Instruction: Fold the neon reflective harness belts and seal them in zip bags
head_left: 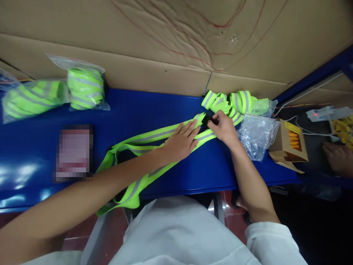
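Long lime-yellow reflective straps (138, 189) with a grey stripe stretch across the blue table, and a loop hangs over its front edge. My left hand (180, 143) lies flat on the straps with its fingers spread. Just right of it, my right hand (224, 127) pinches a black end piece (209, 119) of the strap between thumb and fingers. More reflective straps (242, 101) lie bunched behind my right hand. Clear plastic bags (257, 134) rest to the right of that hand.
Two bagged strap bundles, one upright (85, 88) and one lying (35, 97), are at the back left. A blurred-out rectangular object (74, 152) lies on the blue table (165, 105). An open cardboard box (288, 141) stands right, near another person's hand (339, 158). Cardboard (165, 77) lines the back.
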`<state>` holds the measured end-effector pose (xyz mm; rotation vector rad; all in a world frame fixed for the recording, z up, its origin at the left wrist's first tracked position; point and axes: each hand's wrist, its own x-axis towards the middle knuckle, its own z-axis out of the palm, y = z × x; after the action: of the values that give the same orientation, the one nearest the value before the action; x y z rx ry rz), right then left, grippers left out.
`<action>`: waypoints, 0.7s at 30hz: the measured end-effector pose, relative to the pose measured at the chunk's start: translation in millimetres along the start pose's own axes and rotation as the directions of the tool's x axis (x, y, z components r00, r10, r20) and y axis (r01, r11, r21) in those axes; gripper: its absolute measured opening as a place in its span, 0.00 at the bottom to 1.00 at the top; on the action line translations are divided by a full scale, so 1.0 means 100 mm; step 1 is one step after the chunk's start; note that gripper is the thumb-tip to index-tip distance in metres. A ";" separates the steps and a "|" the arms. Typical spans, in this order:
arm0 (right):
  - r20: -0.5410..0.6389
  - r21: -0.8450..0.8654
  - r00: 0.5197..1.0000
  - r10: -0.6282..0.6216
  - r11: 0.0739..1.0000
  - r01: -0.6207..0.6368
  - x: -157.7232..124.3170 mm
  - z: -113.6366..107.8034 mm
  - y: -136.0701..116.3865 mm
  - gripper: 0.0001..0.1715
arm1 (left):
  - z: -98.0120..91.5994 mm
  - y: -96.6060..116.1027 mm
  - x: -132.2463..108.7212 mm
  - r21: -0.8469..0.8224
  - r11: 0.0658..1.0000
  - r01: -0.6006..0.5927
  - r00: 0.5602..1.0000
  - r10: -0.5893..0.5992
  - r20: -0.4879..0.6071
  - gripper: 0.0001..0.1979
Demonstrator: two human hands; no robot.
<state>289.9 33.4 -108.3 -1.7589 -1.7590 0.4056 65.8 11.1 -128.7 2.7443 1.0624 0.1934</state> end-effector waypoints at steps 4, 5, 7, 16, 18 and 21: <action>0.041 0.060 0.999 -0.003 0.998 0.001 0.02 0.01 0.08 0.09 | 0.07 -0.08 -0.11 -0.005 1.000 -0.013 0.999 0.013 -0.041 0.31; 0.058 0.077 0.998 -0.023 0.997 0.018 0.02 0.02 0.09 0.10 | 0.08 -0.08 -0.13 -0.002 1.000 0.006 0.999 -0.006 -0.047 0.32; 0.090 0.096 0.993 -0.077 0.993 0.068 0.02 0.03 0.10 0.14 | 0.07 -0.06 -0.15 0.007 0.998 0.055 0.997 -0.054 -0.048 0.32; 0.152 0.116 0.931 -0.331 0.942 0.316 0.03 0.08 0.11 0.31 | 0.08 -0.03 -0.13 0.030 0.996 0.081 0.996 -0.080 -0.047 0.31; 0.108 0.134 0.924 -0.368 0.926 0.353 0.02 0.13 0.11 0.31 | 0.09 -0.03 -0.14 0.032 0.996 0.085 0.995 -0.083 -0.062 0.31; 0.060 0.126 0.924 -0.378 0.921 0.369 -0.02 0.26 0.07 0.28 | 0.10 0.00 -0.14 0.028 0.994 0.109 0.990 -0.107 -0.088 0.31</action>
<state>279.7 36.9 -133.1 -1.3034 -2.0353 0.4082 57.1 0.5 -139.2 2.7197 1.2437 0.2825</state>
